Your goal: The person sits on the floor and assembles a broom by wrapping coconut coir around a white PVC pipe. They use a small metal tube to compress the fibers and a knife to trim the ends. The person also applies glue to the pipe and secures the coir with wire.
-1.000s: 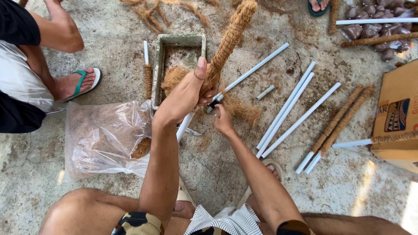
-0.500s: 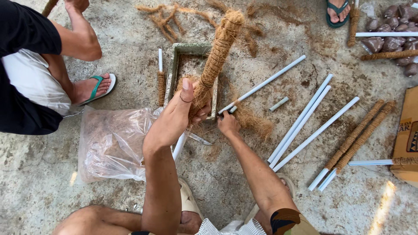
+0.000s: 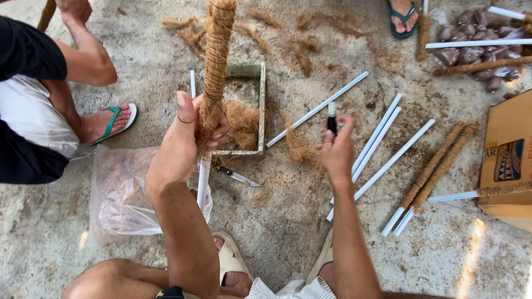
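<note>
My left hand (image 3: 185, 138) grips a white pipe wrapped in brown coconut fibre and bound with twine, the coir pole (image 3: 216, 55), held nearly upright; its bare white lower end (image 3: 203, 182) points to the floor. My right hand (image 3: 338, 149) is raised to the right of it and is shut on a small black lighter (image 3: 332, 119). A rectangular grey mould (image 3: 260, 105) with loose coir (image 3: 244, 124) in it lies on the concrete behind the pole. Scissors (image 3: 237, 176) lie on the floor between my hands.
Several bare white pipes (image 3: 382, 149) and two finished coir poles (image 3: 438, 166) lie at the right, by a cardboard box (image 3: 507, 160). A clear plastic bag (image 3: 119, 194) lies at the left. Another person (image 3: 39, 111) in a black shirt squats at the left with a flip-flop (image 3: 113, 124).
My right hand has left the pole's base and lifted to the right, now holding the black lighter. The left hand keeps its grip on the pole, which stands more upright.
</note>
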The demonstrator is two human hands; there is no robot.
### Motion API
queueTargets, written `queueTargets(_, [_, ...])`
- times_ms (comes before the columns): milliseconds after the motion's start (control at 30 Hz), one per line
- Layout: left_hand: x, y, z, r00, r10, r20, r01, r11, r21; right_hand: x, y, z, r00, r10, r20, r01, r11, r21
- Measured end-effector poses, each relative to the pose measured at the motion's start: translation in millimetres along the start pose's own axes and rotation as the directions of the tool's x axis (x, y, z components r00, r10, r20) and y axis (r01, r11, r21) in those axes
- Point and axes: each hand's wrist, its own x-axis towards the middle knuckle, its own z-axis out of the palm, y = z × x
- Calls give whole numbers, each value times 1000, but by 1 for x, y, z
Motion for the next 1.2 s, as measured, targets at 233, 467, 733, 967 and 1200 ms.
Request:
queueTargets(233, [19, -13, 36, 949, -38, 313, -6, 991, 137, 4, -68, -91, 810, -570, 139, 456, 761, 462])
queueTargets(467, [29, -38, 73, 866, -123, 486, 60, 988, 143, 11, -147, -150, 365, -778, 511, 514, 627, 586])
queueTargets(733, [31, -53, 96, 846, -215, 488, 186, 977, 107, 2, -190, -167, 284, -549, 786, 733, 653, 191])
queueTargets(967, [35, -51, 101, 839, -301, 453, 248, 953, 174, 20, -190, -155, 291, -410, 864, 627, 764, 151])
queueTargets(1200, [39, -57, 105, 836, -199, 512, 162, 980, 117, 28, -175, -139, 250, -445, 860, 525, 808, 265])
